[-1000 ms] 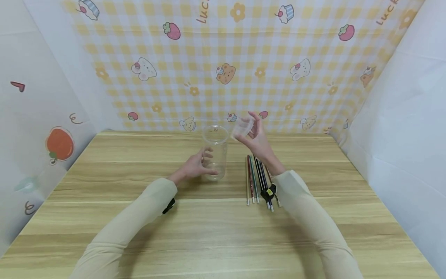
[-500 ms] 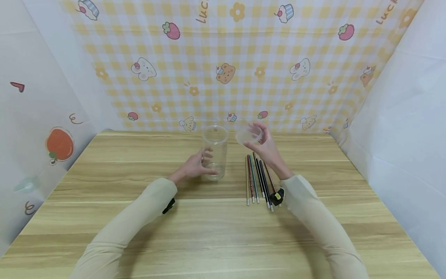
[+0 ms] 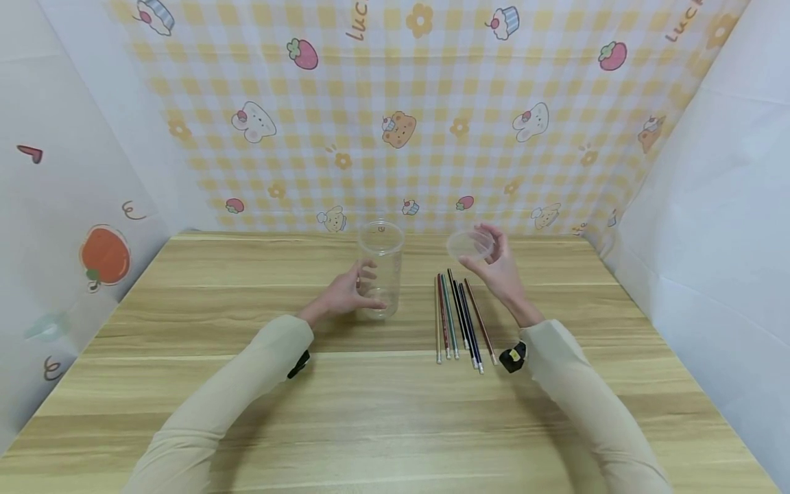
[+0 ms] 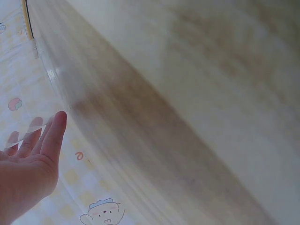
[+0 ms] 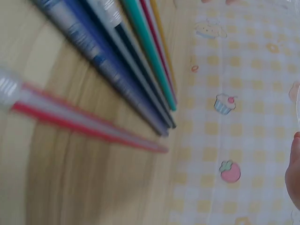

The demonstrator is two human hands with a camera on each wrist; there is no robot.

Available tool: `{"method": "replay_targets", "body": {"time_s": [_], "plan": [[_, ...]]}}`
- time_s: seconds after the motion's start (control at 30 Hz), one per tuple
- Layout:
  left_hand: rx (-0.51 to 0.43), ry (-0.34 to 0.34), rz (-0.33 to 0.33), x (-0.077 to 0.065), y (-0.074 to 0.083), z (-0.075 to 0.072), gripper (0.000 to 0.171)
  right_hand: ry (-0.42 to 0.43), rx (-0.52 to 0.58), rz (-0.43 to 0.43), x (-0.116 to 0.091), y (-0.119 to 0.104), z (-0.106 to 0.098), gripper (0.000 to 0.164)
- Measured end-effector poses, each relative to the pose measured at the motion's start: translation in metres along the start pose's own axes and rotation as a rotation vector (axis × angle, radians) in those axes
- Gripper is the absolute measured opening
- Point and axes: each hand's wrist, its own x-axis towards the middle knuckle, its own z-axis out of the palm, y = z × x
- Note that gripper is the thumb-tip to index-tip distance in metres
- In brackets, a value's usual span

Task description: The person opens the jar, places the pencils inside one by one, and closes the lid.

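Observation:
A tall clear plastic jar stands upright on the wooden table, its top uncovered. My left hand grips it low down, thumb in front and fingers curving round behind; in the left wrist view the left hand shows with the see-through wall against its fingers. To the right of the jar, my right hand holds a round translucent lid by its edge, between thumb and fingers. Only a bit of the right hand enters the right wrist view, at its right edge.
Several pencils with eraser ends lie side by side on the table, between the jar and my right forearm. A yellow checked cloth hangs behind the table, and white sheets flank it on both sides.
My right hand has moved the lid to the right, away from the jar, and tilted it from near upright to flatter. The left hand and the jar have stayed put.

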Motion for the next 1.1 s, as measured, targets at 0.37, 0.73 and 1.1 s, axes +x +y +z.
{"method": "replay_targets", "body": {"time_s": [0.37, 0.73, 1.1], "plan": [[0.003, -0.001, 0.006, 0.0, 0.0, 0.0, 0.086, 0.08, -0.082, 0.098, -0.015, 0.011, -0.04, 0.066], [-0.011, 0.005, 0.014, 0.0, -0.001, 0.001, 0.084, 0.085, -0.295, 0.178, -0.034, 0.031, -0.079, 0.066], [0.0, 0.007, 0.011, 0.001, -0.002, 0.001, 0.083, -0.038, -0.482, 0.371, -0.04, 0.058, -0.114, 0.079]]}}
